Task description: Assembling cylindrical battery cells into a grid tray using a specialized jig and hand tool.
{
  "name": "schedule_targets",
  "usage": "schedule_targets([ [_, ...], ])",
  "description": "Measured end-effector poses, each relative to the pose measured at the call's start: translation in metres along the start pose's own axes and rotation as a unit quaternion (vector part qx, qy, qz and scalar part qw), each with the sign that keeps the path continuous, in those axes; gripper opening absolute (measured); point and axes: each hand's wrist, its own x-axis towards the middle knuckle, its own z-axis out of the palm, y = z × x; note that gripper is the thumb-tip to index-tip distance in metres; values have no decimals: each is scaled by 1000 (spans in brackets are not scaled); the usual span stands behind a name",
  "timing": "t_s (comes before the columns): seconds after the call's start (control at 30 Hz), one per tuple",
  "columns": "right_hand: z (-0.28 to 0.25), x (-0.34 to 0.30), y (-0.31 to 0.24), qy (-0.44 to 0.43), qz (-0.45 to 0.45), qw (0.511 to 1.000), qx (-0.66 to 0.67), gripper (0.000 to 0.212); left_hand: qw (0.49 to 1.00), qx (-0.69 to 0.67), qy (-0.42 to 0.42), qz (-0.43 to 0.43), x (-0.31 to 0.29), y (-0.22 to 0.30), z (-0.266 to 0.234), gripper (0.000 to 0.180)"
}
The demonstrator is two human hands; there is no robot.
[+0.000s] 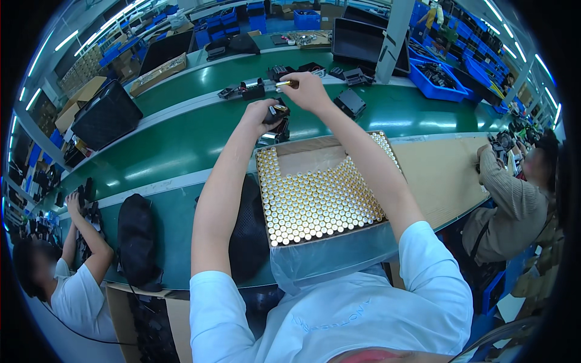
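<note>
Both arms stretch forward over the green bench. My left hand (260, 113) is closed around a small black plastic housing (277, 114), which shows a battery-like cylinder in its open side. Up and to the right of it, my right hand (311, 92) pinches a slim gold-and-silver cylindrical battery (284, 84), held apart from the housing. Below my forearms, a shallow box holds many upright batteries (315, 209) in tight rows; its far part shows a bare brown bottom (308, 162). Another dark housing (275, 134) lies just under my left hand, partly covered.
Several black housings, such as one (252, 89) beyond my hands and one (350, 103) to their right, lie on the green belt. A black bag (137, 242) lies left, a cardboard sheet (445, 172) right. A blue crate (436, 78) stands far right. Co-workers sit on both sides.
</note>
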Motion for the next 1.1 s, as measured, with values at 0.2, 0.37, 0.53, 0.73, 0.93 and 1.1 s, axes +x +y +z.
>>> schedule_targets([
  [0.2, -17, 29, -5, -163, -5, 981, -105, 23, 1000, 16, -3, -4, -11, 7, -6, 39],
  [0.37, -11, 33, 2, -217, -107, 957, -158, 24, 999, 34, -11, -12, -11, 12, -2, 42],
  [0.53, -18, 37, -7, -277, 71, 953, -98, 32, 999, 45, -16, 7, -6, 7, -10, 55],
  [0.73, -20, 42, -18, -401, 147, 889, -167, 47, 996, 75, -49, -5, 0, 11, -20, 67],
  [0.93, -10, 38, -11, -378, 198, 897, -116, 52, 997, 46, -57, -21, -2, 11, -24, 68],
  [1.1, 1, 30, 16, -239, 386, 868, 201, 52, 998, 42, -47, -5, -2, 12, -27, 70],
])
